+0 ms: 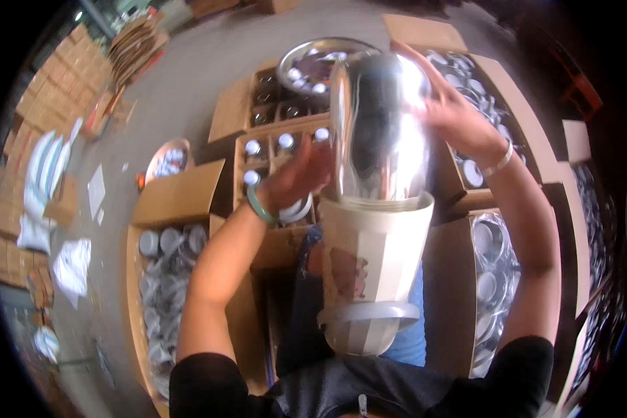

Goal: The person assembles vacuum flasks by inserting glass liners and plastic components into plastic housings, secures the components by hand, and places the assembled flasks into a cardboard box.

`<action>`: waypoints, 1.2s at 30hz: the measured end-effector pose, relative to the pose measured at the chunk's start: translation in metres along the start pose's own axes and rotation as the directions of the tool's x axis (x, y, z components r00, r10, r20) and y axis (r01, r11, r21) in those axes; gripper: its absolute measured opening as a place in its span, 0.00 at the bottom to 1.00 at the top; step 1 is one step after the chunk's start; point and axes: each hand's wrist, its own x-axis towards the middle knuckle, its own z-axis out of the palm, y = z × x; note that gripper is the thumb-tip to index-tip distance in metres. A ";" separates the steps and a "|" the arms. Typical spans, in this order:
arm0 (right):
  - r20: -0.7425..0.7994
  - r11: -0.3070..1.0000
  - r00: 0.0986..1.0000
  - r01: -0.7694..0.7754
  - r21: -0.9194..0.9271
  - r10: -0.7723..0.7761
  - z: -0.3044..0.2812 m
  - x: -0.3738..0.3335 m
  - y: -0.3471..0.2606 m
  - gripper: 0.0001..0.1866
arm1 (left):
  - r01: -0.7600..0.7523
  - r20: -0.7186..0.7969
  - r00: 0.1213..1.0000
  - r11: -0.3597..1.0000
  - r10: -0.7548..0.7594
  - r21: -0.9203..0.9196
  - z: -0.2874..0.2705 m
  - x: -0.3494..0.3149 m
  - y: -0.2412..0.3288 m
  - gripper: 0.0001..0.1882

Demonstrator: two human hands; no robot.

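Note:
In front of me stands a shiny silver vacuum flask liner [376, 132], blurred by motion, its lower end in the mouth of a cream faceted flask casing [373, 258]. The casing has a printed picture on its side and a grey ring [369, 315] around its lower part. It stands upright between my legs. My right hand [460, 118] is at the liner's upper right side, fingers stretched out and spread against it. Close to the liner's left side is my left hand [301, 174], its fingers smeared by motion; whether they touch the liner is unclear.
Ahead is a divided carton [247, 191] with white-capped items, and behind it a metal bowl [285, 70] of small parts. Cartons of grey-white parts stand at left [136, 279], right [453, 292] and far right [536, 104]. Stacked boxes [63, 76] line the far left.

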 end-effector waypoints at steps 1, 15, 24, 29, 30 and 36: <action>0.090 1.000 0.996 0.006 -0.024 -0.004 0.001 -0.010 -0.001 0.65 | 0.033 -0.175 0.984 0.989 -0.006 0.147 -0.015 0.002 -0.002 0.29; 0.765 0.944 0.554 -0.166 -0.286 0.329 0.033 -0.004 -0.021 0.36 | 0.495 -0.488 0.868 -0.206 0.086 0.844 -0.160 -0.054 -0.101 0.38; 0.720 0.788 0.510 0.125 -0.603 0.470 0.058 -0.009 -0.035 0.08 | 0.092 -0.469 0.850 0.810 0.239 0.579 -0.059 -0.040 0.013 0.32; 0.682 0.680 0.549 0.256 -0.687 0.482 0.077 -0.008 -0.041 0.13 | -0.208 -0.426 0.820 0.893 0.381 0.399 0.032 -0.038 0.069 0.29; 0.676 0.657 0.551 0.278 -0.701 0.488 0.080 -0.008 -0.041 0.15 | -0.280 -0.382 0.797 0.847 0.467 0.451 0.032 -0.038 0.071 0.31; 0.638 0.570 0.404 0.291 -0.769 0.655 0.078 -0.007 -0.050 0.17 | -0.367 -0.305 0.765 0.773 0.567 0.517 0.058 -0.048 0.074 0.31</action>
